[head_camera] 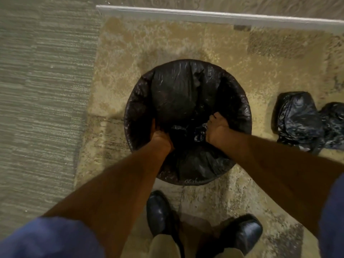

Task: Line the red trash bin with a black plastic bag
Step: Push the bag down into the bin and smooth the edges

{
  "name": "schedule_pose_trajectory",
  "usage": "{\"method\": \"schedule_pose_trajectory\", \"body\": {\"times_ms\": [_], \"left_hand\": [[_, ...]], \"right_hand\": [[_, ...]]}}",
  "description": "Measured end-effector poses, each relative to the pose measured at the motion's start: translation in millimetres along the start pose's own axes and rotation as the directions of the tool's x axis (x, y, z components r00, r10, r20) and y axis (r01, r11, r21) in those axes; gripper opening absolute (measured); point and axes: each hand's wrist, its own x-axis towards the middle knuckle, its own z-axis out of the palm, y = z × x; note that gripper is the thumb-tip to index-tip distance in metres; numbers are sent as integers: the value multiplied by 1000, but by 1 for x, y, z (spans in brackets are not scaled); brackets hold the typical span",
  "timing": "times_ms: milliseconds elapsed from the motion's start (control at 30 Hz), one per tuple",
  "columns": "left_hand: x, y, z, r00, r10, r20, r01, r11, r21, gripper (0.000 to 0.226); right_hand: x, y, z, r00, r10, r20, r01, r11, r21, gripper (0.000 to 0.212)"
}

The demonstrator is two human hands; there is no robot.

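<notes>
While black bag (176,94) drapes bin rim, both hands inside, left hand (162,138) and right hand (216,129) clutching plastic

I see both hands down inside the bin (130,116), left hand (161,139) and right hand (216,129) gripping the black bag (178,90) draped over its rim. Spare bags (301,121) right, on the rug (167,40).

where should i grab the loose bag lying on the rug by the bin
Probably the top folds of the crumpled spare bag, pinched from above with the right hand, the hand nearer to it. It lies flat and bunched on the rug, so no open edge shows; the raised creases give the easiest purchase.
</notes>
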Motion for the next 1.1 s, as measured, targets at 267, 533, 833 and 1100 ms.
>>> {"method": "schedule_pose_trajectory", "body": {"times_ms": [267, 533, 833, 1100], "left_hand": [[-28, -17, -51, 969, -67, -237, -151, 600, -785, 35], [-19, -44, -110, 996, -86, 9, -4, -150, -989, 66], [-70, -43, -72, 778, -302, -552, -447, 352, -822, 27], [-160, -68, -7, 701, -602, -381, -383, 132, -914, 82]], "right_hand": [[-36, -6, -20, 961, -169, -220, 276, 646, 712, 55], [-88, -49, 9, 945, -200, -259, 323, 691, 647, 73], [-120, -11, 8, 817, 264, -513, 429, 318, 845, 35], [-157, 37, 40, 633, 769, -88, 396, -225, 890, 63]]}}
